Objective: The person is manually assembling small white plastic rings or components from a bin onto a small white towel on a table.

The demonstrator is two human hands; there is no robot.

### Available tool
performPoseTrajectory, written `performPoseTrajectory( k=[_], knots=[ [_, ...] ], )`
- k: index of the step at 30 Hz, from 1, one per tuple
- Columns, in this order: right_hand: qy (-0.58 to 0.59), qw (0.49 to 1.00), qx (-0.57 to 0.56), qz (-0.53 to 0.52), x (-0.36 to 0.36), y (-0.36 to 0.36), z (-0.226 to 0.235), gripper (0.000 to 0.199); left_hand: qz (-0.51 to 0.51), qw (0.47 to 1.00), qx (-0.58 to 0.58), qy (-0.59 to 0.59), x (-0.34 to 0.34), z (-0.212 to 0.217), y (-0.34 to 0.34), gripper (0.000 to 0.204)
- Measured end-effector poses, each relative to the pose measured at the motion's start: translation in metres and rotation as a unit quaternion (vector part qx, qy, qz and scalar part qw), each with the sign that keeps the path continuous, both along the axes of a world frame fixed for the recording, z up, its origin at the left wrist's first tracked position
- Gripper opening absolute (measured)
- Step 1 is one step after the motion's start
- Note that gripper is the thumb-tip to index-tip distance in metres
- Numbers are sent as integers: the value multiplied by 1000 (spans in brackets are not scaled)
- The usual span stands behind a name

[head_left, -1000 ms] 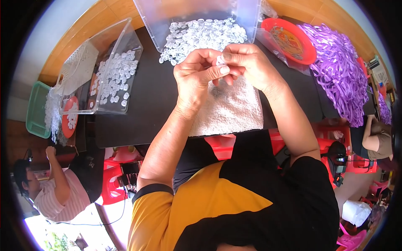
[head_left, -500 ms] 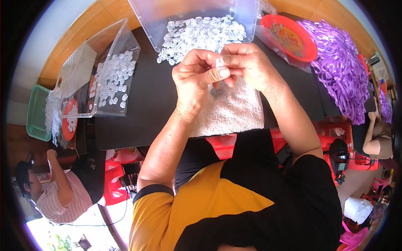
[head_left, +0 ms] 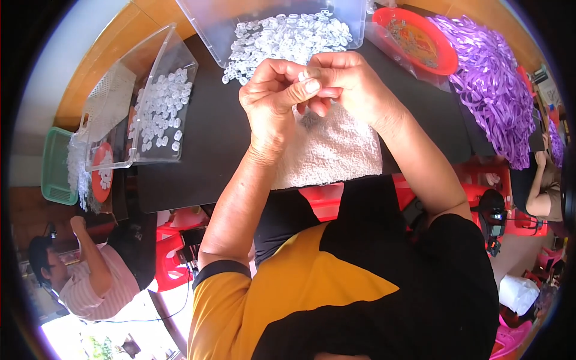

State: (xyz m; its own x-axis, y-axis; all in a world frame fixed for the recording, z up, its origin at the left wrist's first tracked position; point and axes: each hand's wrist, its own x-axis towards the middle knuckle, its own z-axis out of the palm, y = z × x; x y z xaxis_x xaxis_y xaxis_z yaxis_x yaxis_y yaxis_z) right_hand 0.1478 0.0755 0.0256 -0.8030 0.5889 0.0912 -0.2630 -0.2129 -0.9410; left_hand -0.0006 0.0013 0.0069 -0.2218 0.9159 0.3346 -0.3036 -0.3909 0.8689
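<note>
Since the earlier frame, we see our left hand [head_left: 273,99] and right hand [head_left: 355,81] shifted slightly leftward above the towel [head_left: 345,147]. Their fingertips meet in a narrow pinch on a small white piece [head_left: 303,76], smooth and pale but mostly covered, so we cannot tell its full shape. Beyond them, glossy, translucent oval pieces [head_left: 288,39] heap in a clear, stiff-walled bin [head_left: 201,24]. Under our wrists, the towel is nubby and cream, reaching the bench [head_left: 186,183] edge. Flat dark bench surface shows between our left hand and the clear box [head_left: 120,164], and also right of our right forearm, toward shiny purple ribbons [head_left: 486,84] piled beside a round red dish [head_left: 449,63].
</note>
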Motion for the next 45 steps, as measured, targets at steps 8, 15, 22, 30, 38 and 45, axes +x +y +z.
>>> performPoseTrajectory(
  k=[8, 15, 22, 30, 38, 45],
  knots=[
    [-86, 946, 163, -266, 13, 30, -19, 26, 178, 978, 98, 41, -38, 74, -36, 9],
    [-71, 946, 171, -266, 5, 19, -4, 27, 514, 683, -153, 497, -181, 153, -66, 22],
    [-69, 930, 189, -309, 18, 27, -14, 26, 350, 740, 3, 574, -56, 83, -33, 6],
    [-22, 933, 147, -327, 6, 34, -18, 26, 85, 707, 52, 700, 10, -8, 20, 10],
    [20, 933, 132, -334, 12, 33, -11, 28, 71, 824, -55, 560, 10, -7, 23, 13],
    [23, 914, 150, -376, 5, 42, -14, 33, 34, 737, 28, 675, 29, -9, 31, 11]
  ],
)
